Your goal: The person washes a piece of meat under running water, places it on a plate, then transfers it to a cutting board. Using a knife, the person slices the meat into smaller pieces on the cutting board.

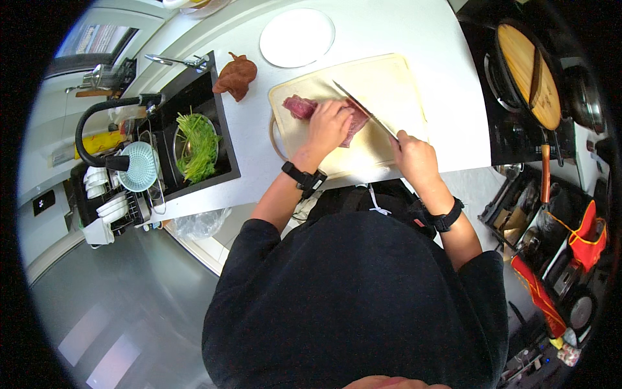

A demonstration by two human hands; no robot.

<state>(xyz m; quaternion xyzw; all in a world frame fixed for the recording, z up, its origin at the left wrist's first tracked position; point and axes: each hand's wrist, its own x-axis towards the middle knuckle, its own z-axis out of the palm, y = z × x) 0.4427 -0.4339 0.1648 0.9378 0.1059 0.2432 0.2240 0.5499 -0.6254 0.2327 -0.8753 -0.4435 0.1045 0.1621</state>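
A piece of raw red meat [300,107] lies across a cream cutting board [388,73] on the white counter. My left hand [329,124] presses down on the middle of the meat, its fingers bent and covering part of it. In my right hand [415,155] is the handle of a kitchen knife [362,106], mostly hidden by the fingers. The blade slants up and left along the meat's right end, close to my left fingertips. Whether its edge is in the meat or just against it, I cannot tell.
Behind the board stands a white plate [297,38]; a brown cloth [236,77] lies by the sink. Leafy greens [197,146] fill a metal bowl in the black sink [228,160]. To the right, a round wooden lid [527,73] covers a pan on the stove.
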